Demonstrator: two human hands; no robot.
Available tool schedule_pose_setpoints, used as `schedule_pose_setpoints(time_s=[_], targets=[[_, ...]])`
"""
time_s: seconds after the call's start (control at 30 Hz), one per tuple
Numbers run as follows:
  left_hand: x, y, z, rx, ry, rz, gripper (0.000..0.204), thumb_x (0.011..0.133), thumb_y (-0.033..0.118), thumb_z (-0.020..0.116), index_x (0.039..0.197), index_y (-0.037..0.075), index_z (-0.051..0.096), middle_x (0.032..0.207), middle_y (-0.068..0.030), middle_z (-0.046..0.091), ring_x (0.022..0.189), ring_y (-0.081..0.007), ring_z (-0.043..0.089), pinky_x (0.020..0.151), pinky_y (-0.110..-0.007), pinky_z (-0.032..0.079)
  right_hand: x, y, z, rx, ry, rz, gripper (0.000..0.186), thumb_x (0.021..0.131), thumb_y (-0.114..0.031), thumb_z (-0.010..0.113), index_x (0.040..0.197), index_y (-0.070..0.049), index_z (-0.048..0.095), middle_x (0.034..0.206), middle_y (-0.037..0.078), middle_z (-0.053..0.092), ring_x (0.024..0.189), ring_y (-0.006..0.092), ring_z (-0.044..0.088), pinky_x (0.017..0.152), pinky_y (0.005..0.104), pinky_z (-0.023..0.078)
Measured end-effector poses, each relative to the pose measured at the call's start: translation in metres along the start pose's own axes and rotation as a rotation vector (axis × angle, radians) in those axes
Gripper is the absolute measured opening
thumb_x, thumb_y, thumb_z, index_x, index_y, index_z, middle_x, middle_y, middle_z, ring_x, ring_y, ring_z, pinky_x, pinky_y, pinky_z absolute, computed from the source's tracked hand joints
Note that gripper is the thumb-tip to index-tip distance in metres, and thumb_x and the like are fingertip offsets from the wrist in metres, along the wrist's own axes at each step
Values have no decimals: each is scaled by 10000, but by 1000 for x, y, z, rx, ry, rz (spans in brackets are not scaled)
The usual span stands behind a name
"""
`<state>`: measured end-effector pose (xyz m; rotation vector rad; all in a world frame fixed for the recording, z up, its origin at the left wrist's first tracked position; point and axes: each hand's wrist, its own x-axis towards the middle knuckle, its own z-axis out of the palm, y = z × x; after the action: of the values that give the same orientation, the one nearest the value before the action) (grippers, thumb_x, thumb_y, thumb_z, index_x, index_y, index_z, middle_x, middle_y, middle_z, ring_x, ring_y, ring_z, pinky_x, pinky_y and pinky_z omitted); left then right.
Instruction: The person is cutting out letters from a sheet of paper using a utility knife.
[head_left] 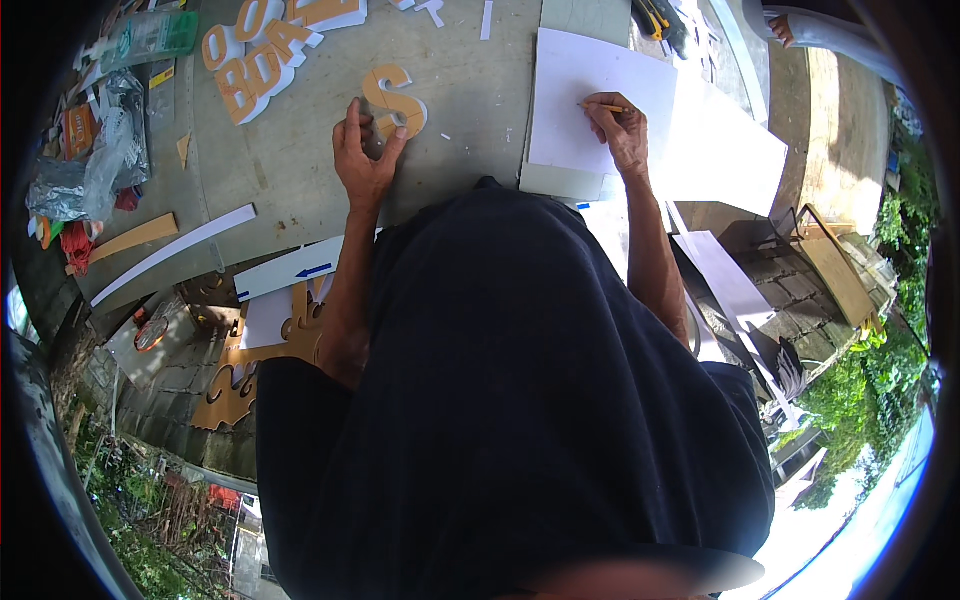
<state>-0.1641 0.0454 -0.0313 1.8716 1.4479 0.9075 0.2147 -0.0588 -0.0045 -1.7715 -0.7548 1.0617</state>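
My left hand (366, 152) rests on the grey worktable (470, 90), fingertips touching a tan S-shaped cutout letter (392, 100). My right hand (622, 128) grips a thin yellow pencil (601, 106) with its tip on a white sheet of paper (590, 85). My dark shirt fills the lower middle of the view and hides the table's near edge.
Several tan cutout letters (255, 60) lie at the back left, next to crumpled plastic bags (95, 165). White strips (170, 255), a tan strip (133, 237) and an ornate tan cutout (250, 375) sit at left. More white sheets (730, 150) overhang at right. Another person's hand (785, 25) shows top right.
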Motion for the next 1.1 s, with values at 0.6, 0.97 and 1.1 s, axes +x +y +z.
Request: schedule_pose_setpoints(time_s=[0.6, 0.97, 1.1], targets=[[-1, 0, 0, -4, -6, -29, 794, 789, 331, 869, 1444, 21, 546, 1090, -96, 585, 943, -229, 587, 806, -359, 502, 4, -1, -4, -74, -66, -2, 182, 932, -183, 682, 979, -29, 766, 792, 22, 685, 622, 61, 531, 502, 228, 399], [-1, 0, 1, -10, 0, -40, 791, 789, 327, 870, 1447, 27, 549, 1094, -93, 585, 944, -229, 584, 811, -357, 504, 4, -5, -5, -102, -67, 50, 216, 876, -176, 686, 977, 1, 757, 776, 38, 686, 655, 80, 569, 582, 242, 467], [-1, -2, 0, -3, 1, -25, 790, 790, 326, 869, 1444, 18, 549, 1089, -97, 587, 941, -232, 587, 799, -358, 505, 4, 0, -3, 57, -75, 10, 162, 948, -136, 669, 998, -5, 749, 784, 38, 677, 597, 67, 526, 487, 229, 384]])
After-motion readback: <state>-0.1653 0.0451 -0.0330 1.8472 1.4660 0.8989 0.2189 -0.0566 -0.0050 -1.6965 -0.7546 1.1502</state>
